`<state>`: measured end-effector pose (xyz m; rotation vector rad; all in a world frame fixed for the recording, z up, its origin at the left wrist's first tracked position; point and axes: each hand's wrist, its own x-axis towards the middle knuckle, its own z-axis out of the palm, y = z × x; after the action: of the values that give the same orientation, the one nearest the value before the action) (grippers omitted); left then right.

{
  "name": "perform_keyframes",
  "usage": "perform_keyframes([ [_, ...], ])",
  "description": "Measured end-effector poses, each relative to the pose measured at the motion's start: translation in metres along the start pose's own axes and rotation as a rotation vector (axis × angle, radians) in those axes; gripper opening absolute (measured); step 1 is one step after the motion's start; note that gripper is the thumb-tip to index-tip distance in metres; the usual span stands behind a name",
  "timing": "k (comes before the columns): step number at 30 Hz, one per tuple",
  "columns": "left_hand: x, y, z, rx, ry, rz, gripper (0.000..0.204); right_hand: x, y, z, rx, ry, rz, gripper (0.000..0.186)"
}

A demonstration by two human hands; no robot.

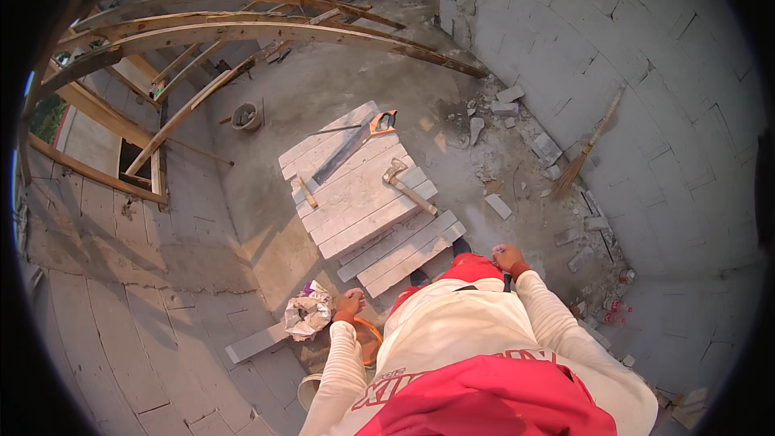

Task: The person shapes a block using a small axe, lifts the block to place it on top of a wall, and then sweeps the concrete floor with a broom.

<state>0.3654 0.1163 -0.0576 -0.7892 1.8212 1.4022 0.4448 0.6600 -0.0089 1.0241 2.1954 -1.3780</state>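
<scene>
My left hand point(351, 304), fingers loosely spread, hangs beside a crumpled whitish bag point(305, 315), above an orange curved object point(370, 335). My right hand point(507, 258) is closed beside my red-clad leg; whatever it holds, if anything, is hidden. Ahead lies a stack of pale blocks point(347, 226), with lower slabs point(412, 266) nearest me. On it rest a handsaw with orange handle point(383, 123), a hatchet point(397, 173) and a short wooden piece point(307, 192).
Wooden framing point(234, 31) spans the upper left. Block walls point(613, 48) enclose both sides. A bucket point(246, 116) stands on the concrete floor point(307, 89). Broken blocks point(545, 148) lie along the right wall, where a broom point(585, 145) leans. A loose block point(254, 343) lies lower left.
</scene>
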Motion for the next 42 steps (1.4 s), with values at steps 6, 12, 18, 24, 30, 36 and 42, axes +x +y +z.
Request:
perform_keyframes([
  [6,-0.006,-0.025,-0.022,-0.021,0.035,-0.013,0.020,-0.009,0.013,0.018,-0.268,0.061,-0.102,0.027],
  [12,-0.002,-0.034,0.007,-0.106,0.032,-0.015,0.023,-0.004,0.001,0.002,-0.300,-0.034,-0.087,0.025],
  [18,-0.020,-0.023,0.050,-0.059,-0.042,-0.049,0.022,-0.005,0.006,-0.003,-0.284,-0.051,-0.055,0.029],
  [24,-0.007,-0.047,0.026,0.010,-0.119,0.015,0.025,-0.017,-0.012,0.013,-0.441,0.025,-0.109,0.028],
  [30,0.018,-0.053,-0.019,0.091,-0.094,0.071,0.024,-0.039,0.014,-0.004,-0.241,0.110,-0.072,0.026],
  [36,-0.005,0.001,-0.006,-0.120,-0.001,0.086,0.028,-0.052,0.076,-0.023,-0.222,0.127,0.023,0.025],
  [42,-0.040,-0.040,0.012,-0.145,0.140,0.089,0.026,-0.033,0.019,-0.012,-0.129,-0.153,-0.008,0.028],
])
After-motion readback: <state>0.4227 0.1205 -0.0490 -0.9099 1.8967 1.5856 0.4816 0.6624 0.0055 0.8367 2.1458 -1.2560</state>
